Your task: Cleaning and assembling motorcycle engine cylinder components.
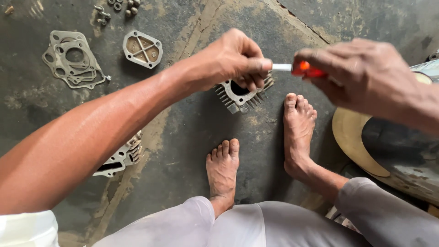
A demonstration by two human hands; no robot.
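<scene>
Grey trouser legs and a white shirt edge fill the bottom of the view, with two bare feet planted on the dark, stained concrete floor. Just under the left forearm a finned grey metal casting lies partly hidden on the floor. At the right edge sits a round, worn metal machine body with a brass-coloured rim.

Higher up, the right hand is closed around the red handle of a screwdriver, fingers wrapped tight, the pale shaft pointing left. The left hand has its fingertips pinched on the tip end of that shaft and held just over a finned grey metal cylinder block with a round bore, which stands on the floor beside the toes of the right foot; whether the fingers also touch the block cannot be told.

Farther off, at upper left, lie a square grey metal cover plate with a cross-shaped rib, a loose stack of thin grey gaskets with round cut-outs, and, at the top edge, a scatter of small bolts and nuts.
</scene>
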